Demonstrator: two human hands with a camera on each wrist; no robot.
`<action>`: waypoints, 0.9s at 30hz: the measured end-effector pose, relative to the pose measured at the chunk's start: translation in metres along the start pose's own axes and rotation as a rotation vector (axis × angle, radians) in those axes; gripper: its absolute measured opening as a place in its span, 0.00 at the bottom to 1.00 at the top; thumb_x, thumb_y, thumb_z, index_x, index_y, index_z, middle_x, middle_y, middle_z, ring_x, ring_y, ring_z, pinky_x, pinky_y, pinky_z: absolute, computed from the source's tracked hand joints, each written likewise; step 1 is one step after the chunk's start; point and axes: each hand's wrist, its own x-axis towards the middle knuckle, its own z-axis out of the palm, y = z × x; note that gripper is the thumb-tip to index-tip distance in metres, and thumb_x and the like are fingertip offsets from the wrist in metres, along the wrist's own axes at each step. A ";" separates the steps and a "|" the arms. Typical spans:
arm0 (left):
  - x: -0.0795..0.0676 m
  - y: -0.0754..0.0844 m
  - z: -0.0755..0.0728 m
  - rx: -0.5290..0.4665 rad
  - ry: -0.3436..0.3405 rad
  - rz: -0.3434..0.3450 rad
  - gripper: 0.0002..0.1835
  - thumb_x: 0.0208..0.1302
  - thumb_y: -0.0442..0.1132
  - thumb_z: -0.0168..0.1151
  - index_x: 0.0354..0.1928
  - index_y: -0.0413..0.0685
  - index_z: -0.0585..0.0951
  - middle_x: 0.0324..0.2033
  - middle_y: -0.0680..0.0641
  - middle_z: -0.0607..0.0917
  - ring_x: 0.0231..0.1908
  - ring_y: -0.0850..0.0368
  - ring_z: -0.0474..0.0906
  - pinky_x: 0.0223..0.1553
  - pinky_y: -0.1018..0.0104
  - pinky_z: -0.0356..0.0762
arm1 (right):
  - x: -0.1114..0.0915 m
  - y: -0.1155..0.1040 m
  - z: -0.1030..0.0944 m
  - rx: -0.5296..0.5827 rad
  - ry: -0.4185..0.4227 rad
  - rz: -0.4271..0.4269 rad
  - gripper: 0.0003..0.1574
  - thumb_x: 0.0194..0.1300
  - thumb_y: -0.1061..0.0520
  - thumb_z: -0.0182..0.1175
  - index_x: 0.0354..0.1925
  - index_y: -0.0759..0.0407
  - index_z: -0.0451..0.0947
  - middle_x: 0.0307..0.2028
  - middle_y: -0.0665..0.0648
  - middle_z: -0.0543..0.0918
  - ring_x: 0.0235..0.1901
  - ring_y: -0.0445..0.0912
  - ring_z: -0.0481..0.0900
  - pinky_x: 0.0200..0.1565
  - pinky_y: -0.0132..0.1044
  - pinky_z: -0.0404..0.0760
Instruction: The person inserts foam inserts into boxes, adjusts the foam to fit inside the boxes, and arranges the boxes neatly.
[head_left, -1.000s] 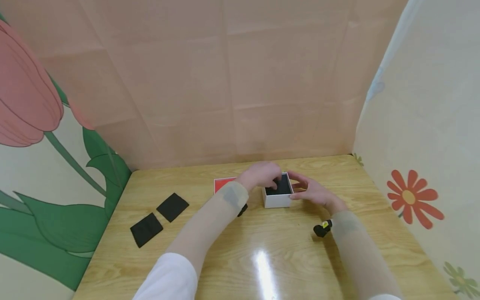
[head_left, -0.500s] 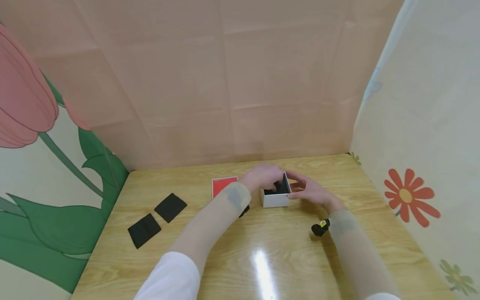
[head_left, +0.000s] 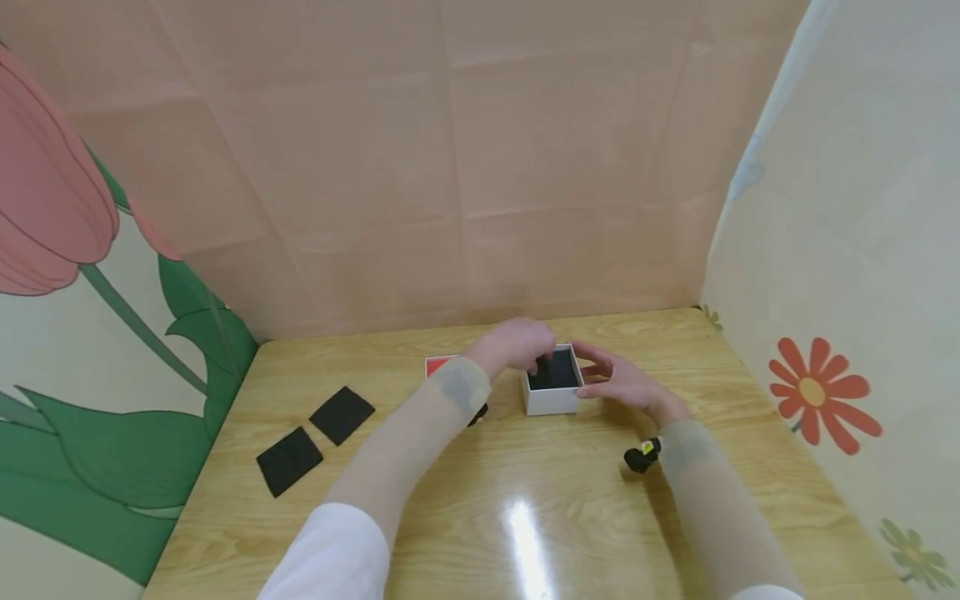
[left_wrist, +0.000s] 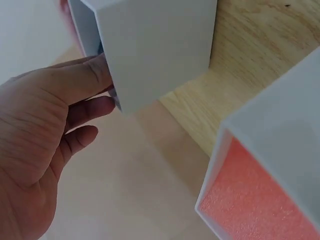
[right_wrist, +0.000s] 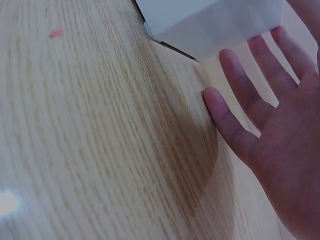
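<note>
My left hand [head_left: 516, 343] reaches over the left rim of an open white box [head_left: 552, 404], fingers bent downward. Inside the box lies a dark black surface [head_left: 557, 371]. In the left wrist view, thumb and forefinger tips go in at the box's mouth and are partly hidden, so what they pinch, if anything, cannot be seen. My right hand [head_left: 626, 382] holds the box from the right, thumb at the front corner and forefinger at the back one. Several of its other fingers [right_wrist: 235, 70] stretch out near the box wall in the right wrist view.
A second white box with a red-orange inside [left_wrist: 260, 195] stands left of the first, partly behind my left forearm. Two flat black squares [head_left: 343, 415] lie on the wooden table [head_left: 585, 533] at left. A pinkish wall stands behind, patterned sheets at both sides.
My left hand has shifted slightly left and up out of the box, uncovering more of the black inside. My right hand stays at the box, which has hardly moved.
</note>
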 end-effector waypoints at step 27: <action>0.014 0.004 0.007 0.139 0.076 0.029 0.07 0.66 0.44 0.78 0.44 0.58 0.91 0.45 0.56 0.88 0.45 0.58 0.83 0.49 0.61 0.82 | 0.000 -0.002 0.001 0.002 -0.010 -0.025 0.59 0.69 0.54 0.75 0.86 0.47 0.53 0.84 0.59 0.56 0.74 0.68 0.66 0.70 0.61 0.70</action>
